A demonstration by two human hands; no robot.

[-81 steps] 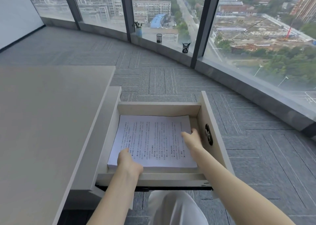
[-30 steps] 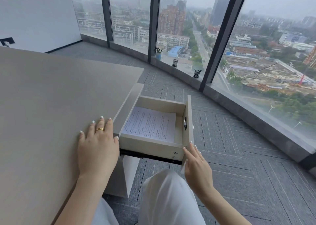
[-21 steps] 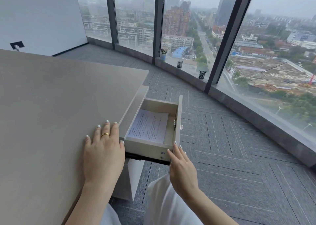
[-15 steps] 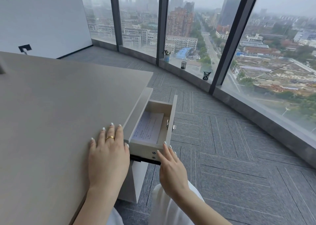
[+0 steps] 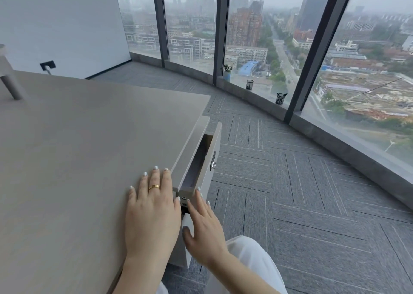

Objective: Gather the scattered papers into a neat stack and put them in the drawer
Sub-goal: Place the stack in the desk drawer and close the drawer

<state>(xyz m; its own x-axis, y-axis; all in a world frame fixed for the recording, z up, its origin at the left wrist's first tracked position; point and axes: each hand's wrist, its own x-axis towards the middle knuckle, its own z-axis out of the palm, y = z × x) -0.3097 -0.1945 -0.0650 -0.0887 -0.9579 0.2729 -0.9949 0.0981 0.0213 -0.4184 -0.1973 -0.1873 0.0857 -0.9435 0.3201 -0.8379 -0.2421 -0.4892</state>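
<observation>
The bench (image 5: 78,148) and drawer (image 5: 209,159) looked matt wood-grain laminate; the floor (image 5: 290,193) was rough grey carpet.

One view only, worn at head height, looking forward and steeply down over the bench (image 5: 85,150) edge. Wide angle, bending the window frames (image 5: 317,52) outward. Close in on both hands (image 5: 154,208) at lower centre, forearms running out of the bottom edge. Bench filling the left half, carpeted floor (image 5: 301,193) on the right, curved glass wall and city across the top, far off.
</observation>
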